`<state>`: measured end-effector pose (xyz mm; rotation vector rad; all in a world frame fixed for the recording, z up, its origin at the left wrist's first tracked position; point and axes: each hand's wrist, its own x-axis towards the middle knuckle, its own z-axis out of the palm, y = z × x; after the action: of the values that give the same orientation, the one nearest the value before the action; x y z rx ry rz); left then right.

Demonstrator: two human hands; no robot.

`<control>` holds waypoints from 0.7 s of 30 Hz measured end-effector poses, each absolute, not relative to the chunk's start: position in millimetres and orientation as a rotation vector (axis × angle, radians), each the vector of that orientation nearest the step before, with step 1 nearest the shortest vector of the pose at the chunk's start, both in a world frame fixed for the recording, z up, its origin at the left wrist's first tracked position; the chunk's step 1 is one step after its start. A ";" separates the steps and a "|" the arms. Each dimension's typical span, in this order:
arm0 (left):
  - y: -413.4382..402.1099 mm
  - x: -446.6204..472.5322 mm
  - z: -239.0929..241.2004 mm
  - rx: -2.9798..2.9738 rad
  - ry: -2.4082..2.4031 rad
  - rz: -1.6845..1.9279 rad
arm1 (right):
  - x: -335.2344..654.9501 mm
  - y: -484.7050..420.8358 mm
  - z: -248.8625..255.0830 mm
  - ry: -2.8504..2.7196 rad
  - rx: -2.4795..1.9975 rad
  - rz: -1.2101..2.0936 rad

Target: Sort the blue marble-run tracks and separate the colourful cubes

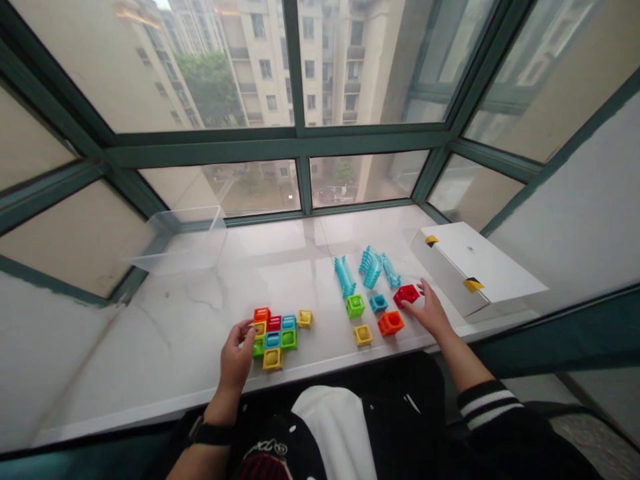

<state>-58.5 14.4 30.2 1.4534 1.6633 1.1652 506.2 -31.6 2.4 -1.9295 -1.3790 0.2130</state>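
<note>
At the left edge of a group of joined toy blocks (pixel 273 340) my left hand (pixel 237 353) rests with its fingers closed against the yellow and green ones. The group mixes red, orange, yellow, blue and green cubes, and a single yellow block (pixel 305 319) sits at its right side. On the right, my right hand (pixel 429 311) grips a red block (pixel 405 295) between thumb and fingers. Close to it lie an orange block (pixel 391 323), a blue block (pixel 379 303), a green block (pixel 355 307) and another yellow block (pixel 363 335).
Behind the loose blocks lie a straight clear-blue track piece (pixel 345 277), a curved one (pixel 371 267) and a narrower one (pixel 391 270). A white box (pixel 475 267) stands at the right, a transparent bin (pixel 185 243) at the back left. Green-framed windows (pixel 280 150) border the white sill (pixel 200 300).
</note>
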 end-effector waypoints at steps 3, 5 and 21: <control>17.8 -56.8 23.0 1.714 1.720 1.180 | 497.7 -39.0 30.3 -1.322 -1.855 0.021; 20.0 -53.5 18.1 1.904 1.701 1.161 | 481.5 -42.3 55.3 -1.299 -1.770 -0.075; 11.0 -16.2 -5.1 2.445 1.824 0.690 | 242.8 -3.1 66.4 -2.079 -1.347 0.623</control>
<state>-16.2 11.0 -5.1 2.4451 1.8241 0.6900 242.8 -3.1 66.4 -1.3472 -2.0795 0.6225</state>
